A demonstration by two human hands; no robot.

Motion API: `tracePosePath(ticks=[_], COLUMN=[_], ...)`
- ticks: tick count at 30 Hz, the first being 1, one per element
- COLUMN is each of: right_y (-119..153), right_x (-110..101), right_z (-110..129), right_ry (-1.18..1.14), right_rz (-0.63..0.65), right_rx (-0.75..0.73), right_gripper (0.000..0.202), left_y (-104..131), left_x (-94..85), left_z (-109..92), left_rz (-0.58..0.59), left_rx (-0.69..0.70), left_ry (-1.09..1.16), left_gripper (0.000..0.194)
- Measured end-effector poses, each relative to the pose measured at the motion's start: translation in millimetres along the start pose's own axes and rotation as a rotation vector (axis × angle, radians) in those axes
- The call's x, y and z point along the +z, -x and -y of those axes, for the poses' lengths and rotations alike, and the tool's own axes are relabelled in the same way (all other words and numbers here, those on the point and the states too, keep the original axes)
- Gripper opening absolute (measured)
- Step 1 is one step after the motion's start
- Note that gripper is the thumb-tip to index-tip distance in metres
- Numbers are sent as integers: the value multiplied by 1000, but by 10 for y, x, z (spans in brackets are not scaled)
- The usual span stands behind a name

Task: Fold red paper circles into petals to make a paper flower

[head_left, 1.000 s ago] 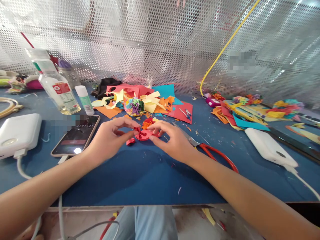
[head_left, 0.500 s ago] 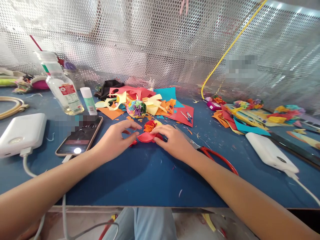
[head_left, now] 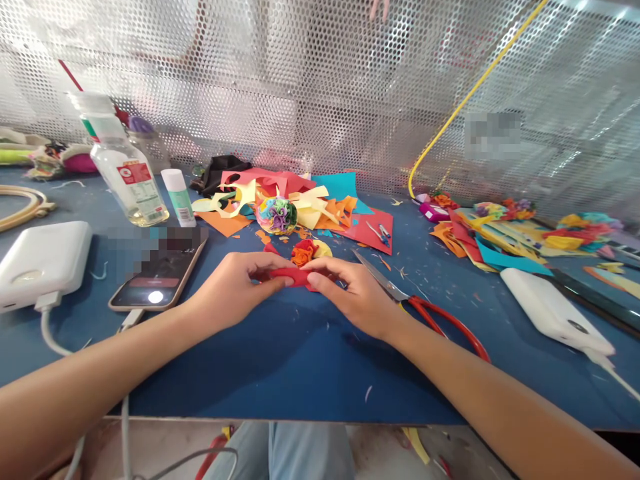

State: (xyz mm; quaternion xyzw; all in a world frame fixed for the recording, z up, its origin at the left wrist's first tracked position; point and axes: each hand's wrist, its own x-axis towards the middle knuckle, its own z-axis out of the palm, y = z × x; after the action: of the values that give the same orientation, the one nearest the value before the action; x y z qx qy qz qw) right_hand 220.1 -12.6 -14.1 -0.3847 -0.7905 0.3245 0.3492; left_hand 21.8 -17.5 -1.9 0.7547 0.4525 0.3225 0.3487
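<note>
A piece of red paper is pinched at its two ends, low over the blue table. My left hand grips its left end between thumb and fingers. At the right end, my right hand holds it the same way. Just behind the fingers lies a small orange and red paper flower, with a yellow paper piece beside it. Farther back is a multicoloured paper ball among cut paper scraps.
Red-handled scissors lie beside my right wrist. A phone, glue stick, bottle and white power bank are at left. Another power bank lies at right. A perforated metal screen stands behind.
My left hand has closed on the red paper, which my right hand was holding alone. The paper now appears narrower, stretched between both hands.
</note>
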Motion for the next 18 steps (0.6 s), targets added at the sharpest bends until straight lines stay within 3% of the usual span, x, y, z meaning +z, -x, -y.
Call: tracePosePath(ticks=[3, 7, 10, 13, 18], right_y=[9, -16, -32, -20, 30], right_x=[23, 38, 48, 61, 65], right_z=[2, -52, -72, -63, -35], right_ry=[-150, -421, -547, -536, -340], right_rz=[21, 39, 80, 142, 134], right_rx=[20, 181, 263, 278, 219], right_gripper=[20, 17, 21, 21, 19], left_y=[14, 19, 17, 26, 45], left_x=[22, 46, 44, 44, 67], left_z=[-26, -74, -96, -96, -57], left_rz=[-4, -66, -120, -90, 27], left_rx=[-98, -175, -221, -242, -233], left_ry=[164, 406, 500, 494, 382], left_gripper=[20, 39, 39, 31, 17])
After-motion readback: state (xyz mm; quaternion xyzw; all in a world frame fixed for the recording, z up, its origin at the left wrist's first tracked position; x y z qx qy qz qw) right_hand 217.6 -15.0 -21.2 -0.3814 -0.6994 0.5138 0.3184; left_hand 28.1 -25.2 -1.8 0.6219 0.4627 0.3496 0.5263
